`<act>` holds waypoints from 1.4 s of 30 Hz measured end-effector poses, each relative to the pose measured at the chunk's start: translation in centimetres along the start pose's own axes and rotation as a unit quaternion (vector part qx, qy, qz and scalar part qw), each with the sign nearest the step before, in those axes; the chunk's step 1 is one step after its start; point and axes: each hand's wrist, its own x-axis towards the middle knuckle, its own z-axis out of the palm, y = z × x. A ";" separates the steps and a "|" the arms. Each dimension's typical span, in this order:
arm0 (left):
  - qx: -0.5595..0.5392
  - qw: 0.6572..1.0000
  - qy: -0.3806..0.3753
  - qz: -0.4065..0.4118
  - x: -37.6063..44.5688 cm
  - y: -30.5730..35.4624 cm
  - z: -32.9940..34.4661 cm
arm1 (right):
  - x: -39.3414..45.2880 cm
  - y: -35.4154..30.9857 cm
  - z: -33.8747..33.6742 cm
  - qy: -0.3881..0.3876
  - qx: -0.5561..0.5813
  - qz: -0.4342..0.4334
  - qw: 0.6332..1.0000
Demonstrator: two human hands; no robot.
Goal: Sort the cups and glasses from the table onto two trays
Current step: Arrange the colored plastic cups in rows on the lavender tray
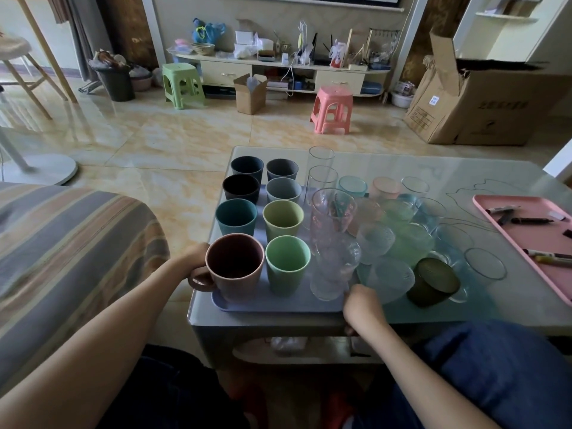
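The glass-topped table (433, 168) carries everything, with a lavender tray (278, 305) at its near left corner. On that tray stand two rows of opaque cups, all upright: dark ones at the far end, then a teal cup (236, 216) beside a yellow-green cup (283, 219), and nearest, a pink mug (235, 263) beside a light green cup (288, 264). Tall clear glasses (332, 243) stand along the tray's right side, and just right of them a cluster of tinted and clear glasses (399, 230) crowds together, including a dark green glass (433, 284) at the front. A pink tray (526, 236) holding pens lies well apart at the right edge.

The left hand (193, 261) is at the tray's left edge behind the mug, its fingers hidden, so I cannot tell their grip. The right hand (362, 306) rests curled over the tray's near right corner, fingers wrapped under the rim
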 end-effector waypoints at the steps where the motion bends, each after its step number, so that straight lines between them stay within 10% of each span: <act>1: -0.013 1.000 -0.007 -0.005 0.6 0.3 -0.1 | 0.3 -0.2 0.1 0.010 0.001 -0.002 1.000; 18: 0.049 0.998 0.020 0.023 0.5 4.4 -1.4 | 6.3 -4.1 0.8 0.091 -0.109 0.001 0.990; 26: -0.139 0.989 -0.043 -0.019 -1.8 6.2 -4.5 | 4.8 -2.9 1.9 0.137 0.007 -0.033 0.990; 35: 0.033 0.991 -0.108 0.069 -5.8 6.3 -7.0 | 4.2 -3.1 1.8 0.111 0.001 -0.046 0.993; 42: 0.113 0.978 0.002 0.175 -5.0 5.2 -6.2 | 3.3 -3.4 1.7 0.123 -0.017 -0.053 0.991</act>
